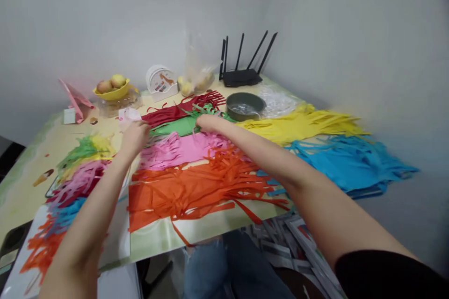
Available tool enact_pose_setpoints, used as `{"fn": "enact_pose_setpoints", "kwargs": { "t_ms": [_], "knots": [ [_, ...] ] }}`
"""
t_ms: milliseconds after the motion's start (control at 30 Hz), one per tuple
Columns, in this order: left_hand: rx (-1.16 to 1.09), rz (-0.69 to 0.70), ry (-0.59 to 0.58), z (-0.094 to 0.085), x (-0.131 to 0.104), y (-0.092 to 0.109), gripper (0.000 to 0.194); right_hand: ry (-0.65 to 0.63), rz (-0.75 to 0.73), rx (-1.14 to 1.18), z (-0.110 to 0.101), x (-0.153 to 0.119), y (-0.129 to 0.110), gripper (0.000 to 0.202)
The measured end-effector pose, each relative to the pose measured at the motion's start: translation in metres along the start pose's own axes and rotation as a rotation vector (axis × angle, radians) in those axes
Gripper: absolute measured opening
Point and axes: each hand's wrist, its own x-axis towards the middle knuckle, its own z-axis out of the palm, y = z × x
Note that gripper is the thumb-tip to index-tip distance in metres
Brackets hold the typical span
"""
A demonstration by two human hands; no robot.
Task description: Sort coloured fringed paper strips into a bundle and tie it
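Note:
My right hand (pixel 206 123) is closed on the right part of a green fringed sheet (pixel 179 126), where its strips bunch up. My left hand (pixel 136 136) is by the left end of that sheet, fingers curled; what they pinch is hidden. A dark red fringed sheet (pixel 168 113) lies just behind the green one. In front of it are a pink fringed sheet (pixel 187 148) and a large orange one (pixel 182 186). Under my left forearm lies a mixed stack of cut fringes (pixel 79 182) in several colours.
Yellow (pixel 301 124) and blue (pixel 354 161) fringed sheets lie at right. Behind stand a dark round bowl (pixel 244 106), a black router (pixel 242 78), a white holder (pixel 162 81) and a yellow fruit bowl (pixel 112 93). Clear plastic (pixel 278 103) lies beside the dark bowl. A pink stand (pixel 77 103) is at left.

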Motion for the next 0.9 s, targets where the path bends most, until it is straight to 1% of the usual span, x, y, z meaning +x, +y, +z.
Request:
{"fn": "enact_pose_setpoints", "kwargs": {
  "t_ms": [67, 133, 167, 233, 300, 400, 500, 567, 633, 667, 733, 833, 900],
  "knots": [
    [-0.082, 0.092, -0.066, 0.018, 0.026, 0.037, 0.035, 0.005, 0.017, -0.008, 0.002, 0.000, 0.005, 0.034],
    [-0.150, 0.131, -0.126, 0.035, 0.048, 0.067, 0.031, 0.030, 0.030, -0.002, 0.004, -0.001, 0.008, 0.036],
    [-0.178, 0.135, -0.152, 0.043, 0.057, 0.077, 0.029, 0.043, 0.036, 0.005, 0.004, -0.002, 0.008, 0.036],
    [-0.220, 0.122, -0.199, 0.055, 0.071, 0.088, 0.026, 0.065, 0.050, 0.022, 0.005, -0.001, 0.009, 0.037],
    [-0.249, 0.096, -0.232, 0.063, 0.080, 0.092, 0.023, 0.080, 0.065, 0.042, 0.007, 0.001, 0.010, 0.036],
    [-0.276, 0.052, -0.253, 0.068, 0.085, 0.091, 0.018, 0.106, 0.085, 0.079, 0.007, 0.002, 0.013, 0.034],
    [-0.284, -0.002, -0.227, 0.071, 0.087, 0.091, 0.018, 0.148, 0.090, 0.121, 0.001, -0.003, 0.015, 0.029],
    [-0.288, -0.052, -0.190, 0.073, 0.089, 0.092, 0.020, 0.210, 0.071, 0.151, -0.005, -0.011, 0.010, 0.031],
    [-0.303, -0.105, -0.153, 0.073, 0.093, 0.092, 0.019, 0.267, 0.033, 0.185, -0.009, -0.019, -0.002, 0.034],
    [-0.314, -0.129, -0.135, 0.072, 0.095, 0.092, 0.018, 0.274, 0.009, 0.204, -0.008, -0.021, -0.011, 0.033],
    [-0.333, -0.170, -0.094, 0.068, 0.097, 0.093, 0.015, 0.246, -0.046, 0.244, -0.003, -0.020, -0.032, 0.030],
    [-0.339, -0.209, 0.018, 0.058, 0.093, 0.097, 0.016, 0.210, -0.092, 0.295, 0.009, -0.005, -0.057, 0.030],
    [-0.329, -0.233, 0.136, 0.049, 0.085, 0.101, 0.022, 0.219, -0.088, 0.330, 0.015, 0.010, -0.061, 0.033]
  ]
}}
